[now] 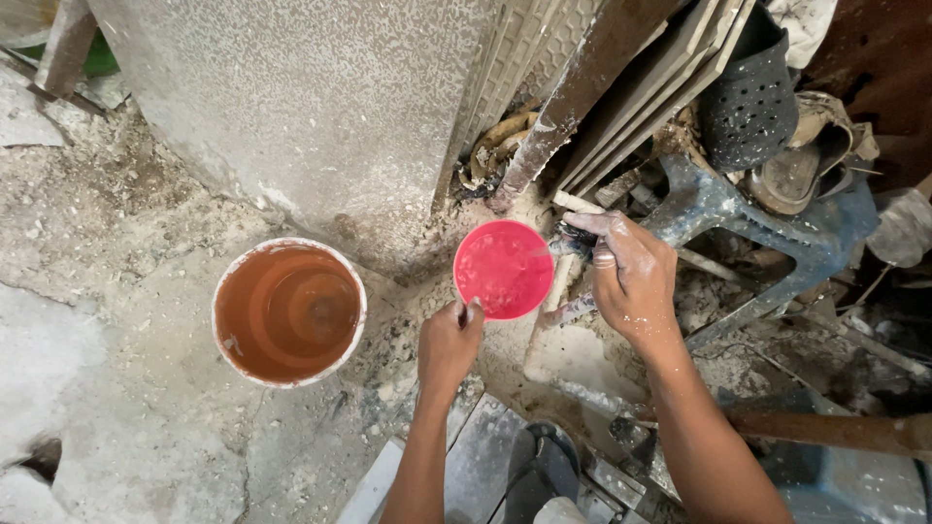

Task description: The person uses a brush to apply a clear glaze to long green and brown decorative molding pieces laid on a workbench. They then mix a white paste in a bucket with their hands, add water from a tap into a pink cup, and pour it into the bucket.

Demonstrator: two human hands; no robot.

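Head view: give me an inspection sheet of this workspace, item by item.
Surface: rough floor, dusty and cracked, strewn with pale rubble.
Job's things: small pink bowl with a little wet content; orange bucket to its left, standing apart from it and holding cloudy water.
Clutter: stacked tiles leaning by the wall; dark perforated shoe; blue plastic stool, paint-smeared; debris beneath it.
Hands: left hand grips the bowl's near rim; right hand, coated in white residue, holds a small tap-like object at the bowl's right edge; what it is cannot be told.
Cables: nothing seen.
Surroundings: speckled concrete wall ahead; wooden handle at lower right.
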